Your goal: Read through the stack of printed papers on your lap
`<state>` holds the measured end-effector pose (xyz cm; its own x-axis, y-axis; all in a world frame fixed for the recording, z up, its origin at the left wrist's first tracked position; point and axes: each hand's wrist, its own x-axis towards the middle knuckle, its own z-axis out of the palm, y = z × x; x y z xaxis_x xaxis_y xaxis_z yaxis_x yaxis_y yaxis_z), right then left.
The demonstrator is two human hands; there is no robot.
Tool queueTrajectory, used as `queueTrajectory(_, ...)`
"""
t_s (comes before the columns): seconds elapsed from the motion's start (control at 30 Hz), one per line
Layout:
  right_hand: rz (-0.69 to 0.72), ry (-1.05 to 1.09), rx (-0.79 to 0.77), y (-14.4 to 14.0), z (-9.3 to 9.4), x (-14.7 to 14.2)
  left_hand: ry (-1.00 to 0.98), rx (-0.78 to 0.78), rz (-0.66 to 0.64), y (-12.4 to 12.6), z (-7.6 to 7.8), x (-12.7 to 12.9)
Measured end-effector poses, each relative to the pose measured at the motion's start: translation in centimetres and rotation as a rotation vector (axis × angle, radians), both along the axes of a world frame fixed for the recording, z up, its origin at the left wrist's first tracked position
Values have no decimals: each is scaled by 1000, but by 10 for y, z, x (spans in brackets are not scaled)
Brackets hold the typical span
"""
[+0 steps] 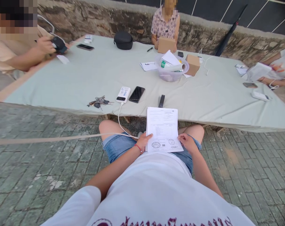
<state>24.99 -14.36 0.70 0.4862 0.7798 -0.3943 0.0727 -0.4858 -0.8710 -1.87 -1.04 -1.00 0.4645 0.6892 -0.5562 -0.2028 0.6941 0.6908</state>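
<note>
A sheaf of printed papers [162, 125] with round stamps near its lower edge lies over my lap, its top against the table's front edge. My left hand [143, 142] grips the left side, thumb on top and the other fingers underneath. At the right edge, my right hand [187, 143] has its fingers curled and pinched at the paper's border. Just beyond the sheets lies a small black device [161, 101]. A black phone [137, 94] and a white power bank [123, 94] with a cable rest to its left, beside a bunch of keys [99, 102].
The cloth-covered table [90, 78] carries a clear plastic bowl [171, 75] of papers and a roll, cardboard boxes [192, 65], and a black case [123, 40]. People sit at the left, far side and right. A cable [62, 138] stretches leftward from my lap.
</note>
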Motion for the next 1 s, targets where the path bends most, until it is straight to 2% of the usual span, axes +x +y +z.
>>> queueTrajectory(0.1,-90,-102,38,13,-3,9,7,8,9,1,-3,1)
queueTrajectory(0.27,-36,321,25,42,-8,10,-16,-2,-39,1,-1,6)
queueTrajectory(0.37,-49,527,42,51,-17,3,-39,4,-99,0,3,7)
queueTrajectory(0.43,-60,603,73,51,-23,1,-44,8,-131,-1,7,7)
queueTrajectory(0.53,-60,597,95,46,-25,2,-63,20,-163,-2,15,8)
queueTrajectory(0.6,-31,592,84,42,-20,4,-98,37,-187,-3,21,11)
queueTrajectory(0.73,105,711,65,36,-5,3,-186,71,-294,-10,34,17)
queueTrajectory(0.83,131,728,108,34,4,1,-176,149,-371,-10,41,20)
queueTrajectory(0.9,104,678,181,37,10,3,-114,253,-399,-1,44,21)
queueTrajectory(1.0,23,509,301,50,25,11,54,500,-379,29,50,26)
